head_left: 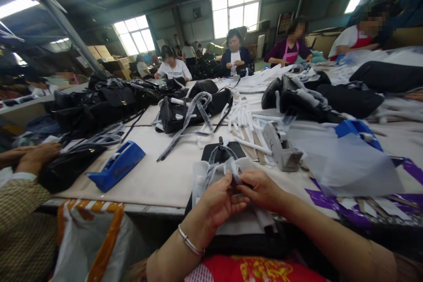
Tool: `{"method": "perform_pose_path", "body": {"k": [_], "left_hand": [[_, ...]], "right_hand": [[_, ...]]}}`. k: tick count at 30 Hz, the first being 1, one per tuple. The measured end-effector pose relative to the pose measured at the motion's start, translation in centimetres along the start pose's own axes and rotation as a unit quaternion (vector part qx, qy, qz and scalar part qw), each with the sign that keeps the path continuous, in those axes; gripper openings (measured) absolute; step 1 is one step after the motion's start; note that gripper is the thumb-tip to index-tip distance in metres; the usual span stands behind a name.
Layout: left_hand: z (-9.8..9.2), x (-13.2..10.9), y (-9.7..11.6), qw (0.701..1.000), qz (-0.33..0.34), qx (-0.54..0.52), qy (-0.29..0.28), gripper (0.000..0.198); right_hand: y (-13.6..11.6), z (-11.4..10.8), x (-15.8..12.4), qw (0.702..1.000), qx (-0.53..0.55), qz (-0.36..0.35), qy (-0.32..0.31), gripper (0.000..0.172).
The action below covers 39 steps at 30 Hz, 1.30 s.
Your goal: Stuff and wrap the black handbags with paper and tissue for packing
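Note:
In front of me a black bag [244, 245] lies at the table's edge, with white wrapping sheet over much of it. A strap in clear plastic wrap [233, 168] comes up from the bag to my fingers. My left hand [216, 200], with a bangle on its wrist, pinches the wrapped strap between thumb and forefinger; its other fingers are loosely curled. From the other side my right hand [262, 188] grips the same strap, its fingertips close to the left thumb. What lies exactly between the fingertips is partly hidden.
A blue tape dispenser [117, 165] stands left, a grey one [280, 147] right, near white foam tubes [243, 119]. Black bags [194, 108] lie beyond. A co-worker's hand [38, 158] touches a bag at left. An orange-taped sack [92, 233] hangs below the edge.

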<state>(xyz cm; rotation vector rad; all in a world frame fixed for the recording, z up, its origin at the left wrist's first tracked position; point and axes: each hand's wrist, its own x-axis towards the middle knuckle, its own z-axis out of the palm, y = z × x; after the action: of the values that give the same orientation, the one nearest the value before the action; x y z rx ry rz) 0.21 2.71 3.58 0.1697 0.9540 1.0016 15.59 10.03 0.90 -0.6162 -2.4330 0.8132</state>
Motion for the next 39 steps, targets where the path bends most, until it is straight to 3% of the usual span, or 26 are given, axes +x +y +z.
{"method": "perform_pose_path", "body": {"k": [5, 9, 11, 15, 17, 20, 23, 27, 30, 34, 36, 39], "left_hand": [[0.2, 0.8, -0.8, 0.995, 0.081, -0.027, 0.056, 0.018], [0.1, 1.3, -1.2, 0.981, 0.148, 0.042, 0.118, 0.018], [-0.1, 1.8, -1.7, 0.967, 0.178, 0.101, 0.150, 0.018], [-0.7, 2.8, -2.9, 0.935, 0.226, 0.226, 0.154, 0.022], [-1.1, 3.1, -3.3, 0.919, 0.242, 0.268, 0.157, 0.024], [-1.4, 3.1, -3.4, 0.908, 0.258, 0.289, 0.161, 0.026], [-1.4, 2.7, -3.2, 0.926, 0.249, 0.250, 0.132, 0.033], [-1.3, 2.4, -2.7, 0.966, 0.188, 0.161, 0.076, 0.044], [-1.4, 2.7, -2.6, 0.962, 0.189, 0.173, 0.091, 0.044], [-1.7, 3.3, -2.8, 0.945, 0.224, 0.209, 0.112, 0.042], [-1.8, 3.4, -2.8, 0.944, 0.227, 0.208, 0.120, 0.041], [-1.9, 3.5, -2.8, 0.947, 0.229, 0.187, 0.124, 0.039]], "right_hand": [[0.2, -0.3, 0.0, 0.998, -0.051, -0.021, -0.029, 0.021], [-0.2, -1.0, 0.5, 0.990, 0.084, 0.109, 0.011, 0.028], [-0.2, -1.2, 0.9, 0.958, 0.188, 0.214, 0.026, 0.038], [0.1, -0.8, 2.3, 0.844, 0.367, 0.391, -0.011, 0.047], [0.4, -0.6, 3.2, 0.796, 0.414, 0.440, -0.027, 0.042], [0.8, -0.3, 4.1, 0.770, 0.429, 0.471, -0.040, 0.035], [0.9, -0.1, 4.3, 0.777, 0.432, 0.456, -0.038, 0.037], [0.9, 0.6, 3.6, 0.805, 0.442, 0.396, -0.017, 0.041], [0.9, 1.0, 2.9, 0.845, 0.402, 0.353, -0.005, 0.040], [0.9, 0.7, 2.4, 0.967, 0.126, 0.215, 0.055, 0.040], [1.1, 0.4, 2.3, 0.985, -0.002, 0.140, 0.100, 0.035], [1.6, 0.3, 2.5, 0.985, -0.070, 0.115, 0.109, 0.026]]}}
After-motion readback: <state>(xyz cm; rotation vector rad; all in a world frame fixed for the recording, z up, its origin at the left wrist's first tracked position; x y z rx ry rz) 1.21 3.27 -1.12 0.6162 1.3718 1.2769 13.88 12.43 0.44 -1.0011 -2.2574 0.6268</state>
